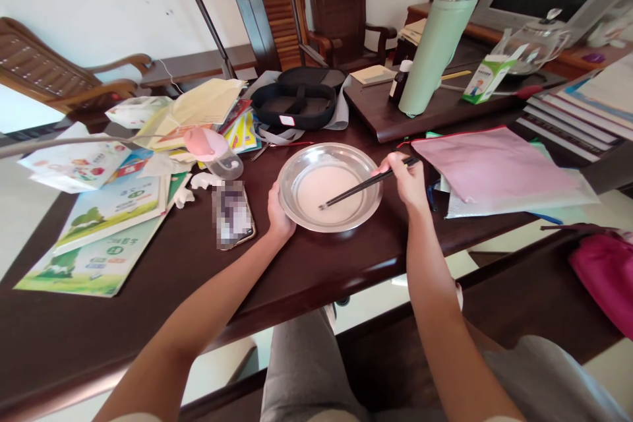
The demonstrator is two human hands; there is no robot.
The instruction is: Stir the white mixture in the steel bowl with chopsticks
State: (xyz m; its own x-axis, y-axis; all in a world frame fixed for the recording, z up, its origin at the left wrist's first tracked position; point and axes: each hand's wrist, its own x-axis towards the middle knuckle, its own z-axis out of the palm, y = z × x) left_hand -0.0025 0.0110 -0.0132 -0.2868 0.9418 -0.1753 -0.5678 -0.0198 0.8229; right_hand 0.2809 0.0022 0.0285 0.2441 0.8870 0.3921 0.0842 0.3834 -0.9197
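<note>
A round steel bowl (368, 173) sits on the dark wooden table (316, 264), holding a pale pinkish-white liquid (324, 188). My left hand (278, 212) grips the bowl's near-left rim. My right hand (406, 178) is closed on a pair of dark chopsticks (363, 186), whose tips rest in the liquid near the bowl's middle.
A phone (232, 214) lies just left of the bowl, with a pink-capped bottle (217, 151) and books (103, 224) beyond. A pink folder (489, 168) lies to the right. A black lunch box (297, 102), green flask (438, 46) and small carton (487, 79) stand behind.
</note>
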